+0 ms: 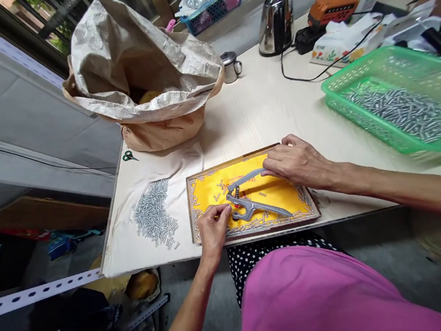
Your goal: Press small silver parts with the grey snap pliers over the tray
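A grey metal hand press [248, 197] with a coiled spring at its head lies on a yellow sheet [257, 174] inside a shallow wood-framed tray [190, 206]. My right hand [295, 163] grips the press's upper handle from the right. My left hand [214, 230] pinches its fingers at the press's jaw, near a small red part; whatever they hold is too small to tell. Short silver screws [223, 191] lie scattered over the sheet and along the tray's edges. A heap of the same screws [154, 213] lies on a white cloth [135, 252] to the left.
A green plastic basket [353, 70] holding many screws stands at the right. Behind the tray are a large paper sack [138, 74], green scissors [129, 156], a steel kettle [276, 21], a small steel cup [230, 66] and a black cable [305, 71].
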### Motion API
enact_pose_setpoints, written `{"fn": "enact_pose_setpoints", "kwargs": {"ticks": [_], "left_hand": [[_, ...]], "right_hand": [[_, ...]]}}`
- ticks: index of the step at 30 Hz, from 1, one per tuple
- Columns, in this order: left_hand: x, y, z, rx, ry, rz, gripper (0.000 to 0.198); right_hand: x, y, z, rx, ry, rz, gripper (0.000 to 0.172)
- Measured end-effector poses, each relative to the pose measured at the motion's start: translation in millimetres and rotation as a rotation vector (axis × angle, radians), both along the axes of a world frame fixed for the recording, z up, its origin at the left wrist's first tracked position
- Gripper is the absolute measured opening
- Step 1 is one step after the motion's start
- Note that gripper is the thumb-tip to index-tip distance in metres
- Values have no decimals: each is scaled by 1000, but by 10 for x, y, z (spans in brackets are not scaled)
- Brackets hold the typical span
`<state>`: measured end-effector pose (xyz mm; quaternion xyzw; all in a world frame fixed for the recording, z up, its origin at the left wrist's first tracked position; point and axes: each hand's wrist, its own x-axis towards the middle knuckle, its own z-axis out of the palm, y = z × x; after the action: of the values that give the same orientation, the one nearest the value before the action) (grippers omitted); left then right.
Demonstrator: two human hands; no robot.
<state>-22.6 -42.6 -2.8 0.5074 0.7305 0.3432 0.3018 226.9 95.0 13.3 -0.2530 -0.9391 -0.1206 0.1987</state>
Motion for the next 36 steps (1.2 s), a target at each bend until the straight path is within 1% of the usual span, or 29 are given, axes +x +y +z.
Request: {"fn": "enact_pose_setpoints", "kwargs": {"ticks": [2, 11, 16, 20, 23, 24, 25, 27, 28, 29, 30, 32, 36], "left_hand": [[11, 18, -37, -3, -1, -13, 16], [42, 15, -99, -54, 75, -66, 15], [30, 10, -168, -114, 124, -134, 18], [45, 49, -160, -163, 149, -164, 19], [57, 79, -131, -199, 152, -154, 18], [60, 85, -123, -205, 150, -150, 18], [62, 88, -119, -208, 150, -147, 18], [66, 88, -118, -206, 155, -143, 18], [68, 86, -122, -204, 160, -141, 18], [69, 84, -127, -203, 164, -140, 18], [71, 80, -135, -201, 167, -141, 18], [75, 71, -151, -196, 182, -145, 19], [76, 47, -178, -170, 236, -160, 20]], "right_hand": [[7, 6, -15, 7, -1, -4, 46], [12, 9, -55, -12, 22, -15, 44], [9, 56, -138, -15, 40, -9, 44], [-43, 113, -185, -56, 27, -21, 39], [-93, 79, -173, -119, -23, -66, 33], [-105, 44, -169, -142, -36, -87, 37], [-113, -1, -169, -163, -45, -107, 48], [-114, -111, -188, -197, -58, -133, 78], [-108, -170, -206, -209, -66, -138, 91], [-99, -225, -227, -219, -76, -138, 99], [-87, -275, -250, -229, -88, -135, 103], [-64, -352, -286, -246, -113, -131, 105], [-51, -428, -296, -276, -137, -151, 95]]}}
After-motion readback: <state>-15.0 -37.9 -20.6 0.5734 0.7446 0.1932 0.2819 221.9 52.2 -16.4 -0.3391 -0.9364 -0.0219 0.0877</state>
